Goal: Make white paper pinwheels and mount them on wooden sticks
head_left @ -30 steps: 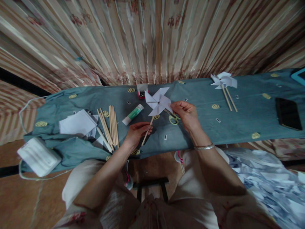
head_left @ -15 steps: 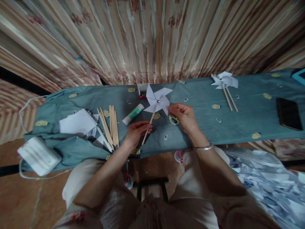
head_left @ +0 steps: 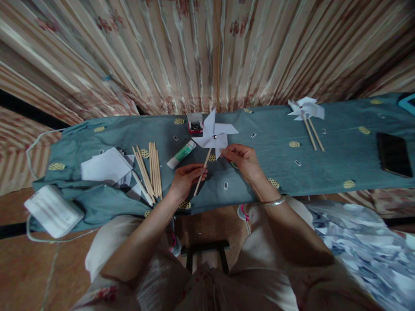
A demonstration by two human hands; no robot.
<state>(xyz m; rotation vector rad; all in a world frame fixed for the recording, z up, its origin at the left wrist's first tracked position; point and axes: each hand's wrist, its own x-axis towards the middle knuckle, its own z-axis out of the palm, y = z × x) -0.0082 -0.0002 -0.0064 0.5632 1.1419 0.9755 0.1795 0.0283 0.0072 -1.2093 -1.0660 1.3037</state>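
A white paper pinwheel (head_left: 220, 139) with a shiny pin at its centre stands tilted above the cloth. Its wooden stick is pinched in my left hand (head_left: 188, 178), with the lower end poking out below the fingers. At the lower blade, my right hand (head_left: 241, 159) has thumb and forefinger closed on the paper tip. Behind the pinwheel lies a small red open box (head_left: 195, 126) of dark pins. A green and white glue tube (head_left: 182, 154) rests left of it. Scissors (head_left: 234, 164) are mostly hidden under my right hand.
Several wooden sticks (head_left: 155, 170), a white pen (head_left: 142, 188) and paper sheets (head_left: 103, 166) lie on the left. Two finished pinwheels (head_left: 308, 109) and a black phone (head_left: 394, 154) are on the right. A white power box (head_left: 53, 211) with a cable sits at the left edge.
The pinwheel's blades have turned clockwise about the pin. My right hand has moved left and slightly down with the blade, covering more of the scissors. My left hand stays put.
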